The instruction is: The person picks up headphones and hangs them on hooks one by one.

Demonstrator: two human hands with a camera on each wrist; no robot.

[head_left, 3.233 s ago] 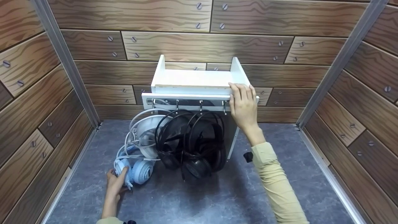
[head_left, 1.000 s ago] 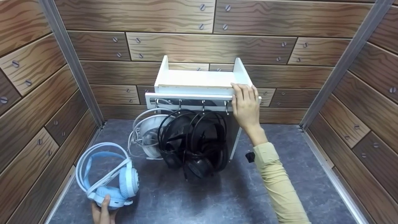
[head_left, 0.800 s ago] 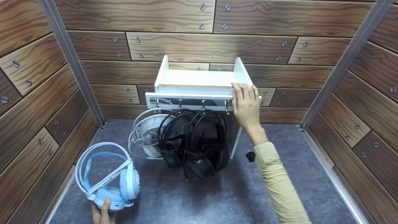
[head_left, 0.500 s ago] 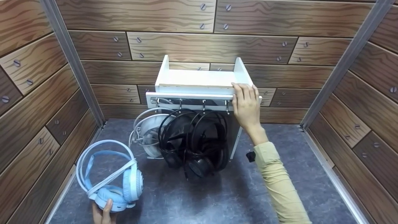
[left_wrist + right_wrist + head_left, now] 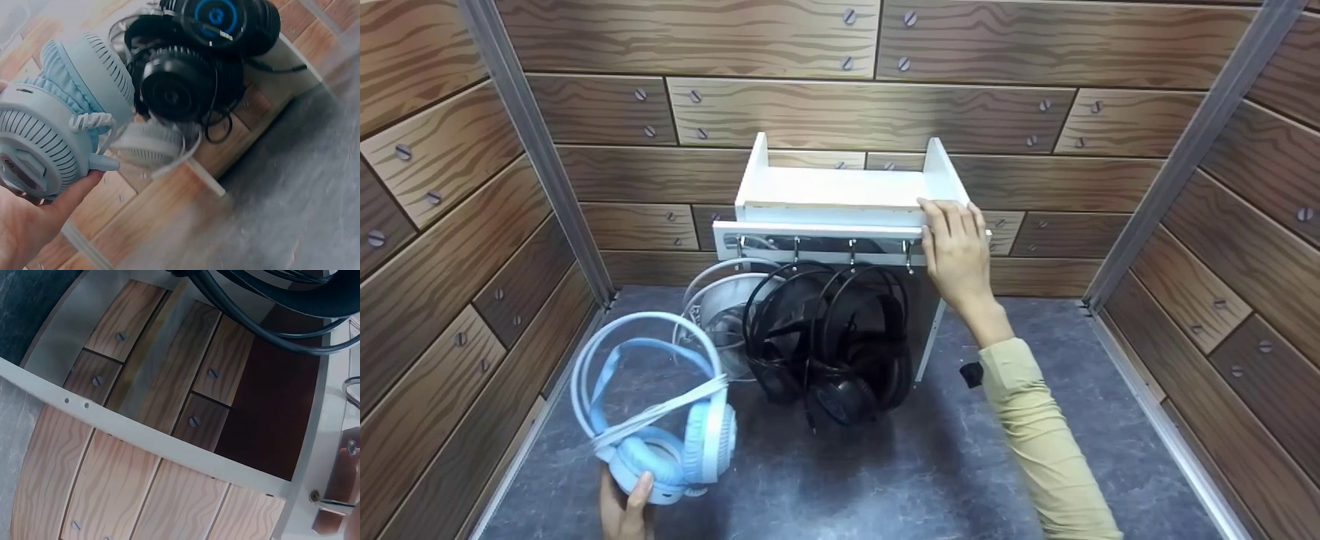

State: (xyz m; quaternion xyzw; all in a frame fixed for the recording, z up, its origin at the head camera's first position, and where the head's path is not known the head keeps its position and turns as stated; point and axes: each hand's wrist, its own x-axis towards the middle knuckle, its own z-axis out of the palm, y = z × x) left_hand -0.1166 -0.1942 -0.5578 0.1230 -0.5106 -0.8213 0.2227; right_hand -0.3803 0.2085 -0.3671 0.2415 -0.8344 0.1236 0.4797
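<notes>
My left hand [image 5: 628, 508] grips a light-blue pair of headphones [image 5: 709, 442] by one earcup, thumb on the outside. Its double headband points up, with the cable wrapped across the opening. In the left wrist view the blue earcups [image 5: 39, 140] fill the left side. My right hand [image 5: 958, 251] holds the right end of the hook rail on a white shelf unit [image 5: 840, 187]. Two black pairs of headphones [image 5: 847, 397] hang from the rail's hooks, beside a white pair [image 5: 727, 300] at the left end. The rightmost hook [image 5: 908, 257] bears nothing.
The shelf unit stands against the back wood-pattern wall [image 5: 855, 112]. Grey marbled floor [image 5: 840, 495] stretches in front. Metal posts [image 5: 540, 157] mark the corners. In the right wrist view, a white side bar [image 5: 140, 430] of the unit crosses the frame.
The left hand has drawn the light-blue headphones away from the rack to the lower left and upright, then lately moved them a little right and up. The right hand stays on the rail.
</notes>
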